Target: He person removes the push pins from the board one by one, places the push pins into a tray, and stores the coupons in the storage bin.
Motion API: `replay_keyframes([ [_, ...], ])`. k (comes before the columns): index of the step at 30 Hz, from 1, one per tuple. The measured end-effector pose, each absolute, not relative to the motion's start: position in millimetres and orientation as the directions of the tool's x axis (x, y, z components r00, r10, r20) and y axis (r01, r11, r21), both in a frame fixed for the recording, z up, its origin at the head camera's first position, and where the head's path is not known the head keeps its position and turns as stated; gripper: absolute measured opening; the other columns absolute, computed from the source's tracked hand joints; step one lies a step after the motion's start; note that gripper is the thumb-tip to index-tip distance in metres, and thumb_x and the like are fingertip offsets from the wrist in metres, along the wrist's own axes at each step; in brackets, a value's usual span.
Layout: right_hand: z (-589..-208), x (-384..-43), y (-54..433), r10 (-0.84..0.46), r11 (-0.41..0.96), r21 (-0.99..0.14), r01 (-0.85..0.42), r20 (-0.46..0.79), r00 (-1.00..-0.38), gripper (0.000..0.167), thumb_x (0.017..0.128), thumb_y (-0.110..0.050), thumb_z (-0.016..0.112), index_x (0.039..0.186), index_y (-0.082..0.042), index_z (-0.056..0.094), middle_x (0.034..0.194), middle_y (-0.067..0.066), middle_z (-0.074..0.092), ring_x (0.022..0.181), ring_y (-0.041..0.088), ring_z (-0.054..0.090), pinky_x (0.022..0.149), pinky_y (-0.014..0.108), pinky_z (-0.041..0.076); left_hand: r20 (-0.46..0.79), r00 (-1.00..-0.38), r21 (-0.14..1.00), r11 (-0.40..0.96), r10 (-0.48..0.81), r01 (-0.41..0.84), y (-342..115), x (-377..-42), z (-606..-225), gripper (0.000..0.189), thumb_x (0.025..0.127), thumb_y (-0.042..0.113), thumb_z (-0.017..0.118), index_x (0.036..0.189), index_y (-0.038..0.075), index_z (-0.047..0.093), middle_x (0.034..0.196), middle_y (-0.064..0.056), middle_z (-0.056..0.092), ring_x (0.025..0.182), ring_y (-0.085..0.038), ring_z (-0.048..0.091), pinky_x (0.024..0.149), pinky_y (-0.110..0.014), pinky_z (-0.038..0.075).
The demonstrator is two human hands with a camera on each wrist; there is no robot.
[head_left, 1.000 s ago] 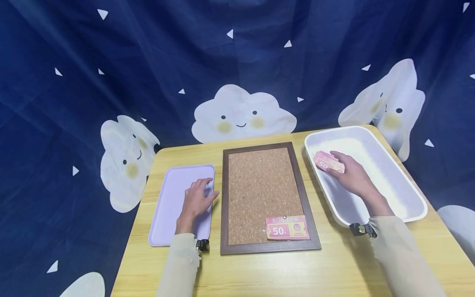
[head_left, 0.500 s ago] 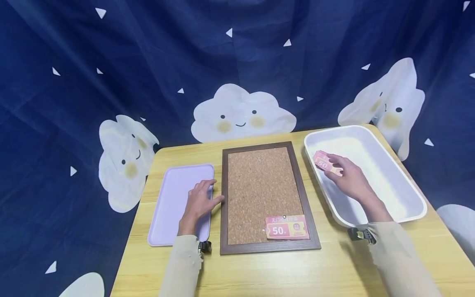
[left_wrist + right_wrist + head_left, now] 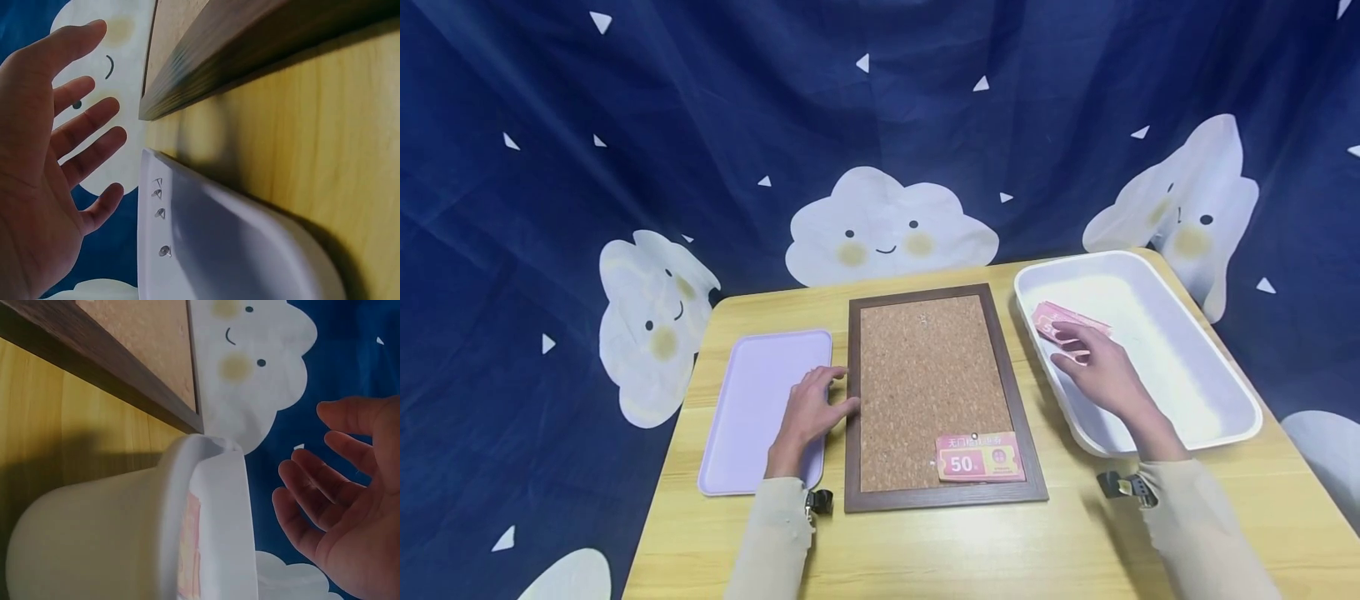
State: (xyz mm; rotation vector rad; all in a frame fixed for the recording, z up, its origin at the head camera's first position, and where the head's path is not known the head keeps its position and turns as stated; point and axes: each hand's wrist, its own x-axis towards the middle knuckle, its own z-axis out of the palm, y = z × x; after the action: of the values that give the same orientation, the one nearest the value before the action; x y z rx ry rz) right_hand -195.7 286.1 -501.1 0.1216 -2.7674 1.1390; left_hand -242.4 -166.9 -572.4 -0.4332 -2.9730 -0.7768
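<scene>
In the head view my left hand point(image 3: 808, 408) hovers over the right side of the lilac tray point(image 3: 745, 400), its fingertips close to the corkboard's left frame. The left wrist view shows its fingers relaxed and holding nothing. Several silver thumbtacks point(image 3: 160, 213) lie in that tray. My right hand point(image 3: 1105, 375) is over the white bin point(image 3: 1240, 408), beside a loose pile of pink coupons point(image 3: 1048, 317). No coupon is between its loosely bent fingers in the right wrist view. A pink-and-yellow coupon point(image 3: 977, 462) marked 50 is on the lower right of the corkboard point(image 3: 925, 375), a tack at its top edge.
The brown-framed corkboard lies flat between tray and bin on a wooden table point(image 3: 940, 550). A small pale mark point(image 3: 923, 319) shows near the board's top. Behind the table hangs a dark blue curtain point(image 3: 737, 100) with smiling clouds.
My right hand has come away from the coupons, which now show more spread out in the bin. My left hand has drifted right, from over the tray toward the corkboard's frame.
</scene>
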Motion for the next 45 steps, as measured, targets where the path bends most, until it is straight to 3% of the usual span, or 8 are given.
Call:
replay_keyframes([
  [6,-501.4,-194.2,281.6,-0.022,0.696,-0.7,-0.16,0.201,-0.979,0.045,0.089,-0.007,0.066,0.131,-0.001,0.054,0.119,0.026,0.062,0.105,0.042,0.062,0.084,0.052,0.052,0.1,-0.961,0.485,0.83,0.259,0.274,-162.7,-239.7,-572.6,0.052,0.08,0.044,0.074,0.125,0.022,0.061,0.124,0.002,0.065,0.117,-0.022,0.058,0.099,-0.051,0.041],
  [15,-505.3,-191.0,277.8,-0.067,0.679,-0.705,-0.204,0.217,-0.974,0.044,0.087,-0.005,0.068,0.129,-0.002,0.056,0.116,0.023,0.065,0.093,0.038,0.068,0.081,0.05,0.054,0.092,-0.956,0.479,0.829,0.28,0.289,-153.7,-236.7,-572.8,0.044,0.081,0.038,0.074,0.121,0.022,0.063,0.121,0.002,0.066,0.115,-0.022,0.059,0.101,-0.048,0.042],
  [31,-519.6,-182.2,270.5,-0.103,0.665,-0.709,-0.236,0.226,-0.969,0.039,0.084,-0.001,0.069,0.122,-0.003,0.061,0.111,0.016,0.068,0.09,0.031,0.069,0.08,0.043,0.055,0.104,-0.944,0.483,0.814,0.312,0.322,-136.4,-228.3,-578.1,0.047,0.08,0.04,0.074,0.119,0.016,0.065,0.111,0.003,0.067,0.111,-0.02,0.06,0.095,-0.046,0.044],
  [45,-523.8,-168.6,257.3,-0.141,0.642,-0.71,-0.29,0.262,-0.955,0.046,0.078,0.002,0.073,0.123,-0.004,0.062,0.106,0.01,0.068,0.087,0.023,0.068,0.079,0.032,0.056,0.114,-0.926,0.491,0.789,0.361,0.369,-121.7,-223.2,-583.3,0.045,0.079,0.042,0.073,0.118,0.021,0.064,0.111,0.006,0.067,0.108,-0.017,0.06,0.095,-0.043,0.045],
])
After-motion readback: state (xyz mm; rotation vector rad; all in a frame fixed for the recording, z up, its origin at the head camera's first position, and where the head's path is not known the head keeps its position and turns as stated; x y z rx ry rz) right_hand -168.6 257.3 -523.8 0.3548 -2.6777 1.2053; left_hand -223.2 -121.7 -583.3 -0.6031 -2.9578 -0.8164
